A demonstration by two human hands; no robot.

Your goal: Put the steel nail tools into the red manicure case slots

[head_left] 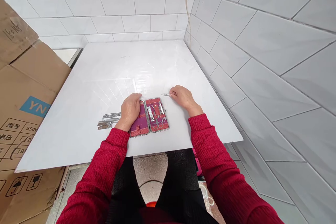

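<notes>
An open manicure case [139,131] with a red and purple lining lies flat near the table's front edge. Its right half holds a nail clipper [151,113], small scissors [158,124] and slim metal tools [161,107]. My left hand [130,111] is closed at the outer edge of the left half, covering part of it; its fingertips are partly hidden. Beyond the case's upper right corner, my right hand [181,97] pinches a small slim metal tool [165,94], its tip pointing left. I cannot make out its exact kind.
Several slim metal tools [111,116] and nail clippers [104,125] lie left of my left hand. Clear plastic film [115,89] seems to lie behind them on the white table [157,59]. Cardboard boxes [31,77] stand left; tiled walls [262,59] rise behind and right.
</notes>
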